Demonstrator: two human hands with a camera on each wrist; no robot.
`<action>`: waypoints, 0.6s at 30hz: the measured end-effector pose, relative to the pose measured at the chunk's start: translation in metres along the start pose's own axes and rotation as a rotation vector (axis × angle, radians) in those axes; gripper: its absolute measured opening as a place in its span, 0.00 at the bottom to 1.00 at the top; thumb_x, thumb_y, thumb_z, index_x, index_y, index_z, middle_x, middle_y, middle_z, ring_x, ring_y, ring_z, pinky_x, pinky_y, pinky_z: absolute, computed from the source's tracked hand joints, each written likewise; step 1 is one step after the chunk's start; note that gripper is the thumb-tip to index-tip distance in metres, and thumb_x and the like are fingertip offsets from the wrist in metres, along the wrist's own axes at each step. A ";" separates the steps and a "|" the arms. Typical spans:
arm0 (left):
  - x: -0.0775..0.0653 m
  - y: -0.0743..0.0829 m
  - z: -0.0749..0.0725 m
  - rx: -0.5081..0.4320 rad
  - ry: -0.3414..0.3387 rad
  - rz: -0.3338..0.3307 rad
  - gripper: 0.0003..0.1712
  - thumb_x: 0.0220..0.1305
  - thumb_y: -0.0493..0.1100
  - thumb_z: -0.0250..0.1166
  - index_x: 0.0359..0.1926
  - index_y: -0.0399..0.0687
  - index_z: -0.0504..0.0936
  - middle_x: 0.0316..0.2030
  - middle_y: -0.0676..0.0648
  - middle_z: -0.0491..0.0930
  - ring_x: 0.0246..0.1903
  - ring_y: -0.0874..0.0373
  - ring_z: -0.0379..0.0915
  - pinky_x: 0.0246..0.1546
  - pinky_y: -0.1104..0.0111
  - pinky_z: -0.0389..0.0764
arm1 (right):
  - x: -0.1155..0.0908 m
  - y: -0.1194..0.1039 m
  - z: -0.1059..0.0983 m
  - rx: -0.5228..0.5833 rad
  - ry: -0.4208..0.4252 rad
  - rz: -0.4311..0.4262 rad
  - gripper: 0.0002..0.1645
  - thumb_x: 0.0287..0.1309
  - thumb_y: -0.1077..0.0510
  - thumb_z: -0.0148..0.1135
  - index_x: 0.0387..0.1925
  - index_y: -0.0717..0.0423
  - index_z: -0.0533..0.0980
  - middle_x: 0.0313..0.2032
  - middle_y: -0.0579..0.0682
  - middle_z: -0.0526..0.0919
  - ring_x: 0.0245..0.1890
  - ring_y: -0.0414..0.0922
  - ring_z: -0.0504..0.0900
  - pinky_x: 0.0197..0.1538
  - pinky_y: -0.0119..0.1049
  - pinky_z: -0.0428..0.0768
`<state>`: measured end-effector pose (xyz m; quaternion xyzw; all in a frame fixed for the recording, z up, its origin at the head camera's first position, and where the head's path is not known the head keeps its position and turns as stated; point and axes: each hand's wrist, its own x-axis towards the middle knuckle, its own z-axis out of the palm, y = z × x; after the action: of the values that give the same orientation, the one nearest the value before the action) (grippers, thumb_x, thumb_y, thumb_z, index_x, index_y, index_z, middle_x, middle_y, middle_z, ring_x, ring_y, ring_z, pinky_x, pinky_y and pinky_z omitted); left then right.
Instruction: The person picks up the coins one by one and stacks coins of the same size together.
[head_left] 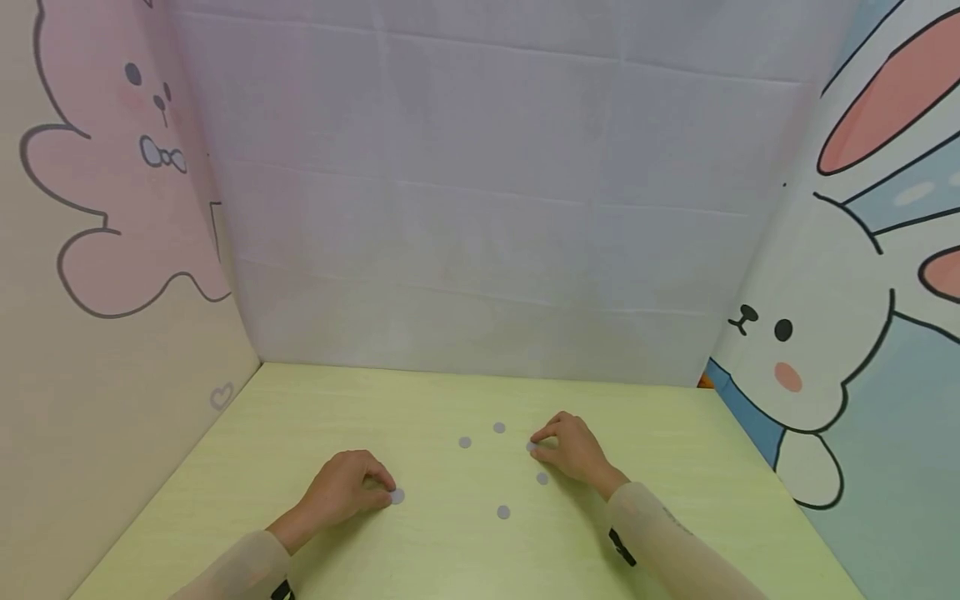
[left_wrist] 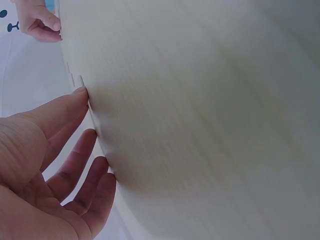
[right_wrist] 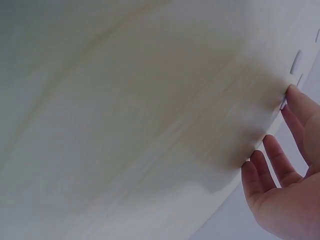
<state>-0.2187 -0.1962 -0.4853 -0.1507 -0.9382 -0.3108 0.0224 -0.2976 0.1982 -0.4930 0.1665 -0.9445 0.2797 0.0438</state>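
Thumb and forefinger of my left hand [head_left: 341, 492] pinch the edge of a flat round grey disc [head_left: 398, 496] at the table's left middle. In the left wrist view that disc shows as a thin edge at the fingertips [left_wrist: 81, 91], while the other fingers touch the tabletop. Farther back on the right, my right hand [head_left: 573, 448] pinches another grey disc [head_left: 531, 447], mostly covered by the fingers. Its remaining fingers rest against the table surface in the right wrist view. A third grey disc [head_left: 542, 478] lies just in front of the right hand.
Between the hands lie more grey discs: one nearer me [head_left: 503, 512], one farther back [head_left: 465, 442] and one at the rear [head_left: 498, 427]. The pale yellow table [head_left: 337, 408] meets a white back sheet [head_left: 480, 208]. Side walls with printed cartoon animals stand left and right.
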 end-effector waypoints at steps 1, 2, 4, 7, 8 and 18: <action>0.000 0.000 0.000 0.000 -0.001 -0.005 0.09 0.52 0.42 0.85 0.31 0.59 0.92 0.33 0.61 0.85 0.38 0.59 0.79 0.45 0.55 0.80 | 0.000 0.000 0.000 0.001 -0.001 -0.003 0.08 0.60 0.56 0.79 0.42 0.51 0.91 0.46 0.51 0.82 0.50 0.55 0.79 0.58 0.58 0.79; 0.000 0.000 0.000 0.000 -0.002 -0.010 0.09 0.52 0.42 0.85 0.31 0.60 0.92 0.33 0.61 0.85 0.38 0.60 0.79 0.45 0.56 0.79 | 0.000 0.000 -0.001 0.002 0.001 -0.005 0.08 0.60 0.56 0.79 0.42 0.51 0.91 0.46 0.51 0.82 0.50 0.55 0.79 0.58 0.58 0.79; 0.000 -0.001 0.001 -0.004 -0.004 -0.016 0.09 0.52 0.42 0.85 0.31 0.60 0.92 0.33 0.61 0.85 0.38 0.59 0.78 0.45 0.56 0.79 | 0.000 -0.001 -0.001 -0.003 0.005 -0.010 0.08 0.60 0.56 0.79 0.41 0.51 0.91 0.46 0.51 0.83 0.50 0.55 0.80 0.57 0.58 0.80; 0.000 -0.002 0.001 -0.005 -0.005 -0.010 0.09 0.53 0.42 0.85 0.31 0.60 0.92 0.34 0.61 0.85 0.38 0.59 0.78 0.45 0.56 0.79 | 0.001 -0.001 -0.001 -0.008 0.003 -0.008 0.08 0.60 0.56 0.79 0.41 0.51 0.91 0.45 0.51 0.83 0.50 0.55 0.80 0.58 0.57 0.79; 0.000 -0.003 0.001 -0.006 -0.005 -0.006 0.09 0.53 0.42 0.84 0.31 0.60 0.92 0.34 0.61 0.85 0.38 0.59 0.78 0.45 0.55 0.80 | 0.001 -0.001 0.000 -0.011 0.005 -0.008 0.08 0.60 0.56 0.79 0.41 0.51 0.91 0.45 0.51 0.83 0.50 0.55 0.80 0.58 0.57 0.79; 0.000 -0.004 0.002 -0.013 -0.004 -0.011 0.09 0.53 0.43 0.85 0.31 0.60 0.92 0.34 0.61 0.85 0.39 0.60 0.78 0.46 0.54 0.80 | 0.002 -0.001 0.000 -0.059 0.000 -0.069 0.07 0.62 0.56 0.78 0.40 0.53 0.91 0.44 0.51 0.86 0.48 0.53 0.83 0.58 0.56 0.81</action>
<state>-0.2197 -0.1985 -0.4889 -0.1465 -0.9369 -0.3169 0.0179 -0.2988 0.1970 -0.4924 0.1977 -0.9461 0.2499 0.0586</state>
